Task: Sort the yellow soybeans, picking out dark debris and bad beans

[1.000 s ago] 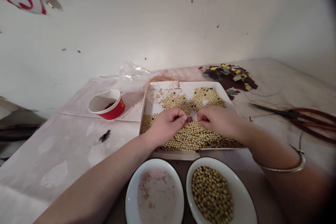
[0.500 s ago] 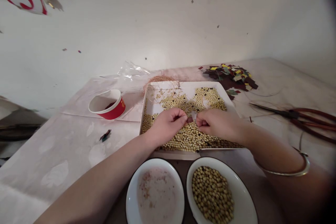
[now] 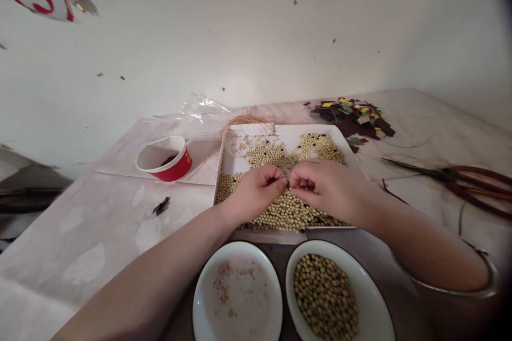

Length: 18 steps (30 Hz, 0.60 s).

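Both hands meet above a shallow white tray (image 3: 252,130) of pale yellow beads or beans (image 3: 296,210), with a few dark ones among them. My left hand (image 3: 258,192) is closed in a pinch, its thumb and forefinger pressed together. Curled close on its right, my right hand (image 3: 326,189) has thumb and fingertips drawn together, almost touching the left fingertips. Whatever lies between the fingertips is too small and hidden to name. Below the tray, an oval white dish (image 3: 326,298) holds more of the round pieces. Beside it stands a white dish (image 3: 238,303) with reddish residue.
A red and white paper cup (image 3: 172,165) stands left of the tray, near a small dark scrap (image 3: 161,205). Scissors (image 3: 452,175) lie at the right. Behind are a heap of coloured scraps (image 3: 356,114), copper-coloured thread (image 3: 248,120) and clear plastic wrap (image 3: 204,109).
My right hand has moved left, closing the gap to my left hand. The dark red bit seen between the fingertips is now mostly covered. My left hand stays about in place.
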{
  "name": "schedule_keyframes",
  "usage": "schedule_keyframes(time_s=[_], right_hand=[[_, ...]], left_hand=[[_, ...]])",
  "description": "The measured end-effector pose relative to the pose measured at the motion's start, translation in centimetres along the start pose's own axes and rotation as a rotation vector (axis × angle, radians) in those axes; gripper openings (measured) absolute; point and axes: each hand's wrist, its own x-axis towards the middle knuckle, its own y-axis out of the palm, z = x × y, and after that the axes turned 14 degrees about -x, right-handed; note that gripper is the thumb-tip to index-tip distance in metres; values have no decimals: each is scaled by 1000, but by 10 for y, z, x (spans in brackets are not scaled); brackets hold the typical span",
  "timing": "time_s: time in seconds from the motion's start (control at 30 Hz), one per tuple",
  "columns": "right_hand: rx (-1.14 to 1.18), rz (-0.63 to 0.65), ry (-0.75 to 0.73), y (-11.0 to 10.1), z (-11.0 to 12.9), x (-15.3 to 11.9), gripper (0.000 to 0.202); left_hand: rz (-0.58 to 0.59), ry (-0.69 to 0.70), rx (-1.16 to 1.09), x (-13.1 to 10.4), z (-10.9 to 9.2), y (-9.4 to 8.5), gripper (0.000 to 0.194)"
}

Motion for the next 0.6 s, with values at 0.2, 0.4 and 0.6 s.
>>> schedule_keyframes(time_s=[0.2,0.4,0.6], right_hand=[[-19,-10,76,3,0,2,9],[96,7,105,8,-3,5,12],[287,27,128,14,-7,8,13]], left_hand=[[1,-12,-8,0,-2,0,17],[-6,-22,13,0,-3,1,17],[-18,-8,22,0,-3,1,18]])
